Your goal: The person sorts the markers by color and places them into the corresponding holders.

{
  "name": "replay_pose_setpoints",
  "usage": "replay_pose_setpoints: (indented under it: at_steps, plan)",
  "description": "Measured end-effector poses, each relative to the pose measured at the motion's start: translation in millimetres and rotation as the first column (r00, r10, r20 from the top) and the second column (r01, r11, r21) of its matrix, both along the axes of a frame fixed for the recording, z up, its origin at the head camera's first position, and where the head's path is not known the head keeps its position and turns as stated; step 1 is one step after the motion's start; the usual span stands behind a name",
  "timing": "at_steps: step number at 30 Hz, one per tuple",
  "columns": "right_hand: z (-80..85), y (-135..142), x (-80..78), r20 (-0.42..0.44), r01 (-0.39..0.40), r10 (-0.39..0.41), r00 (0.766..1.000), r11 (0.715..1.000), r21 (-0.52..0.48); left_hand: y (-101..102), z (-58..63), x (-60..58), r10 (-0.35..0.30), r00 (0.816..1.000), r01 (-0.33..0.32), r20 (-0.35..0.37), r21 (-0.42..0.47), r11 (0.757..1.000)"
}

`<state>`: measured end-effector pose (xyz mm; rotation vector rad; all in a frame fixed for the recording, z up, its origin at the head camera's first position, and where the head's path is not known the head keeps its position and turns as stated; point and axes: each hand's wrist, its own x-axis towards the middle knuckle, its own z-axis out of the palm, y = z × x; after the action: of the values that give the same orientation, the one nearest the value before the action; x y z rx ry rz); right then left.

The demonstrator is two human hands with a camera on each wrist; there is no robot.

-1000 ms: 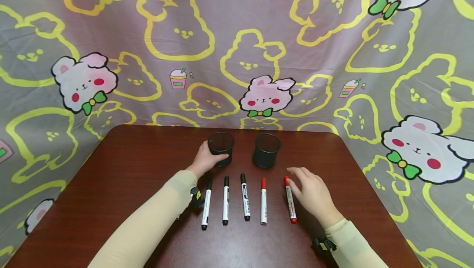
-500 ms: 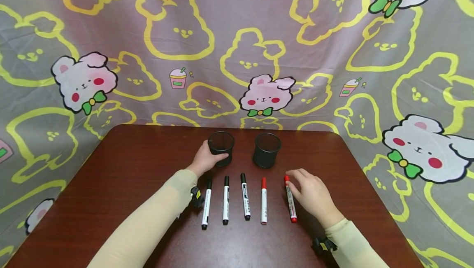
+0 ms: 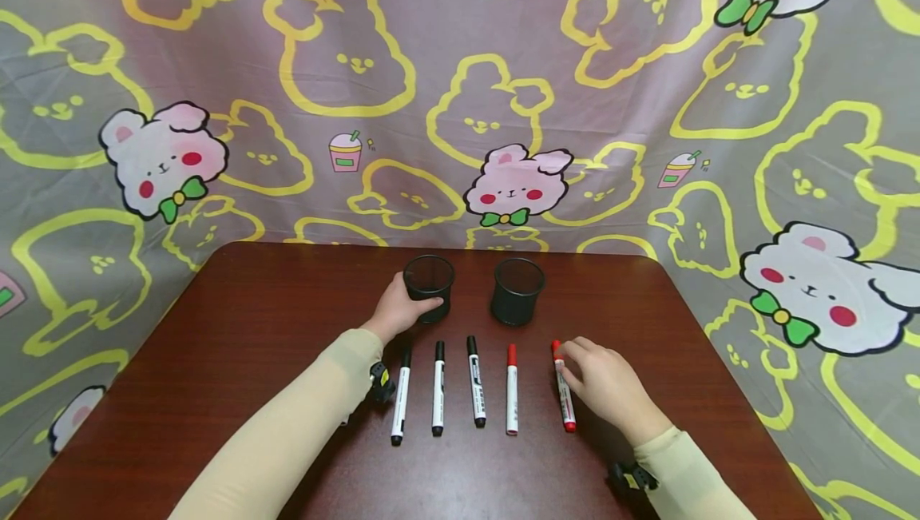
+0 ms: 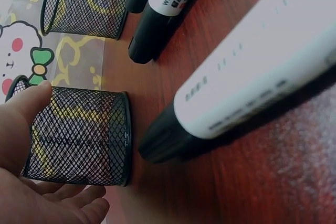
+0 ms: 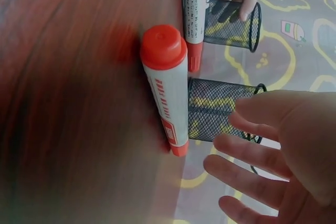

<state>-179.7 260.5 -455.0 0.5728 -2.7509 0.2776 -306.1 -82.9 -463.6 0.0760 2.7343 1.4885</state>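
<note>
Your right hand (image 3: 607,380) has its fingers (image 5: 247,156) spread and slightly bent, pinching nothing; the right wrist view shows a gap between them and the white-barrelled marker with red ends (image 3: 564,388), which lies on the table just beside your thumb, its cap pointing away from you. Your left hand (image 3: 395,312) grips the round black wire-mesh cup (image 3: 434,288) on your left, the thumb (image 4: 37,98) along the near side by the rim and the other fingers round the opposite side, where the mesh partly hides them. That cup stands upright on the table, and a matching black mesh cup (image 3: 516,296) stands upright to its right, near but apart. On your side of the cups, the markers lie in a loose row, roughly parallel and separate from each other: left of the red-ended one is a white marker with a red cap (image 3: 512,392), then three white markers with black ends (image 3: 438,392), the leftmost close to your left wrist. You have a black device (image 3: 381,383) on each wrist, over pale cream sleeves (image 3: 280,424). Under everything is a reddish-brown wood-grain table (image 3: 503,480); behind it hangs a greyish-pink cloth (image 3: 431,25) printed with yellow outlines and white rabbits.
</note>
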Motion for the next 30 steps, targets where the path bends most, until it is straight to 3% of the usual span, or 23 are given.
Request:
replay_pose_setpoints:
  at_steps: [11,30]
  plan:
    - [3.5,-3.5,8.6,0.162,0.011,-0.019,0.987,0.999,0.052,-0.1,0.2,0.5,-0.003,1.0,0.003,0.027,-0.005,1.0]
    - [-5.6,0.2,18.1,0.206,-0.052,0.045,0.977,0.998,0.029,-1.7,1.8,0.3,-0.01,0.998,0.01,0.068,-0.003,1.0]
